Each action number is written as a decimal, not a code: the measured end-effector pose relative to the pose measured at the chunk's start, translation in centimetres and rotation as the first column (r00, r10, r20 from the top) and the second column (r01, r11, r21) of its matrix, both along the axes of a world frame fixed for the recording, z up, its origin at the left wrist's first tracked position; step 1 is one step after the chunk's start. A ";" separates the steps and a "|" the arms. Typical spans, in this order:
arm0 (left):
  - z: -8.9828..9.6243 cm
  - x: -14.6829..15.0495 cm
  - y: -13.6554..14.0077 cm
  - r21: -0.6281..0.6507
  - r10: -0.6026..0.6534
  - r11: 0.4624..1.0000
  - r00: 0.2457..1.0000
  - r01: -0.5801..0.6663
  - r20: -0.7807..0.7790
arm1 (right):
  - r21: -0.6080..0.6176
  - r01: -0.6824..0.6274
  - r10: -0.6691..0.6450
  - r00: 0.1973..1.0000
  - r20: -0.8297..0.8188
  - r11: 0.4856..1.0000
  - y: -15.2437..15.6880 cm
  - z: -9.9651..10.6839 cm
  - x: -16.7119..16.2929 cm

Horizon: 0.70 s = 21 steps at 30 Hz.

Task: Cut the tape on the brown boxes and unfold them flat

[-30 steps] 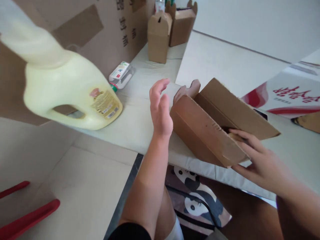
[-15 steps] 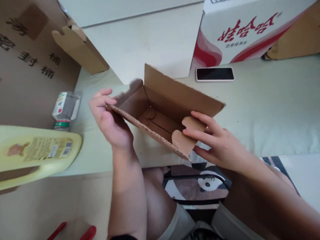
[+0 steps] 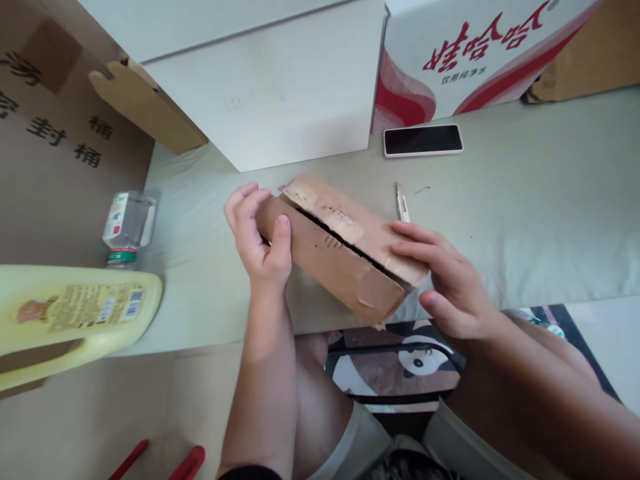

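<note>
A small brown cardboard box (image 3: 345, 250) is tilted between my two hands above the front of the cloth-covered surface. Its top flaps are folded over, with a dark narrow gap running lengthwise between them and scuffed, torn paper along one flap. My left hand (image 3: 263, 230) is wrapped round the left end, its thumb pressed on the near flap. At the right end, the fingers of my right hand (image 3: 445, 273) lie on the far flap, the thumb below near the corner. The inside of the box is hidden. Behind it lies a small white utility knife (image 3: 401, 203).
A phone (image 3: 423, 140) lies before a red-and-white carton (image 3: 470, 67) and a large white box (image 3: 280, 93). Leftward are a clear bottle (image 3: 127, 223), a yellow jug (image 3: 90, 313) and a big brown carton (image 3: 60, 193). A panda-print item (image 3: 390, 363) is below the front edge.
The box's raised flaps have been folded over, covering the inside. My left hand has moved right, its thumb now on the flap. The utility knife behind the box has come into view.
</note>
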<state>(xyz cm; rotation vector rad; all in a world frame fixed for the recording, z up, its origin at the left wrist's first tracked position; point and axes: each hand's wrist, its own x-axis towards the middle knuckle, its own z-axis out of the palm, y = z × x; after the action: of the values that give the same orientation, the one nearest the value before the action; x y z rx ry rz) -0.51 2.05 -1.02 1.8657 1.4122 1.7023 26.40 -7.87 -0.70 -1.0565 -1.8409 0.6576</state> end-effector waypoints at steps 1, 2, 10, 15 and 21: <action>0.0 0.0 -0.1 0.000 -0.017 1.000 0.999 0.017 -0.037 | 0.005 -0.021 0.021 1.000 0.004 1.000 0.1 0.0 0.0; 0.0 0.1 -0.2 -0.002 -0.035 0.999 0.998 0.035 -0.057 | 0.005 -0.026 0.026 1.000 0.002 1.000 0.2 0.0 0.0; -0.8 -1.0 -0.2 -0.046 -0.060 0.997 0.992 0.055 -0.107 | -0.074 -0.029 0.020 0.993 -0.117 0.997 0.1 -0.6 -0.3; -0.9 -2.2 0.5 -0.121 0.052 0.992 0.997 -0.046 0.049 | -0.324 0.121 -0.217 0.935 -0.279 0.938 0.6 -2.3 -0.6; -0.4 -3.3 0.8 -0.251 0.196 0.962 0.903 -0.103 0.382 | -0.535 -0.172 -0.055 0.923 -0.381 0.828 1.0 -3.3 -0.3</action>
<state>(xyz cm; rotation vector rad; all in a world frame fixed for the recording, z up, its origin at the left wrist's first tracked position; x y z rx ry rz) -3.86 2.81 -1.46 1.2228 1.5250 1.7780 26.09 -6.90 -3.99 -1.1340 -1.3612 1.4031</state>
